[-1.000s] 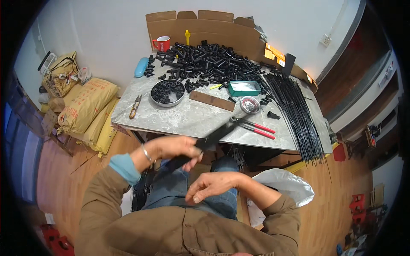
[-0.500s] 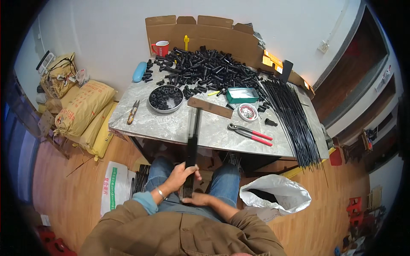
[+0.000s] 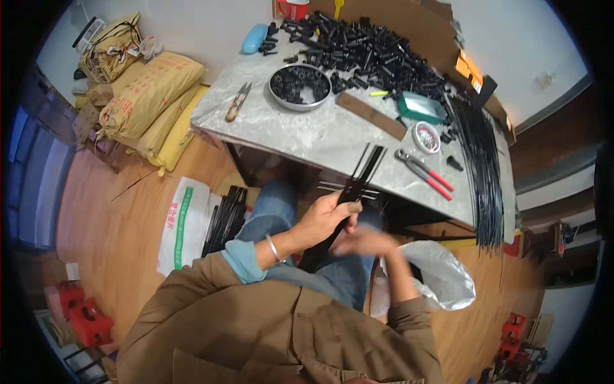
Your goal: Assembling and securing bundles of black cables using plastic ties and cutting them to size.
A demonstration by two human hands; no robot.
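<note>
My left hand is closed around a bundle of long black strips, held above my lap. The bundle slants up to the right, and its upper ends fan apart in front of the table edge. A few thin pale lines cross behind it. My right hand is smeared by motion just right of the bundle's lower part; its fingers cannot be made out. Left of my legs, more black strips lie beside a white printed sack.
On the grey table are a heap of black tubular parts, a bowl of small black rings, snips, a brown bar, red-handled pliers and long black rods. An open silvery sack stands at right.
The view has turned, so the table sits higher and farther right. The bundle has gone from upright to slanting right. My right hand has left its lower end and risen beside it.
</note>
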